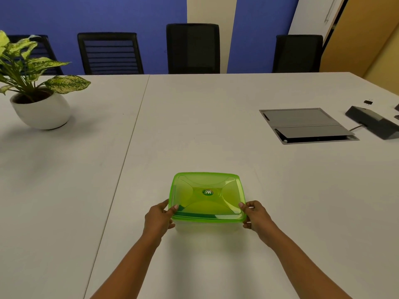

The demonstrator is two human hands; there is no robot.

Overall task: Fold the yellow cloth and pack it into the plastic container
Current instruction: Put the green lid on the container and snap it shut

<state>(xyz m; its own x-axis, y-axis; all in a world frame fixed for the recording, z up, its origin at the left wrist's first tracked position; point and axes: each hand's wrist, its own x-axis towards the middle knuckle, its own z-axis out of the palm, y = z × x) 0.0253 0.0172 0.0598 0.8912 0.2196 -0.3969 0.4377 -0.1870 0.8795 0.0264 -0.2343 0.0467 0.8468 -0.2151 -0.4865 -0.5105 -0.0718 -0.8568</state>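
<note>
A square plastic container (pixel 207 225) with a translucent green lid (pixel 207 196) stands on the white table (pixel 194 130), near its front middle. The lid sits on top of it. My left hand (pixel 158 219) grips the container's near left corner, thumb on the lid's edge. My right hand (pixel 255 215) grips the near right corner the same way. A yellowish tint shows through the lid, but I cannot tell whether it is the cloth. No cloth lies on the table.
A potted plant (pixel 41 104) in a white bowl stands at the far left. A grey cable hatch (pixel 304 125) is set into the table at the right, with a dark device (pixel 373 121) beyond it. Several black chairs (pixel 193 48) line the far edge.
</note>
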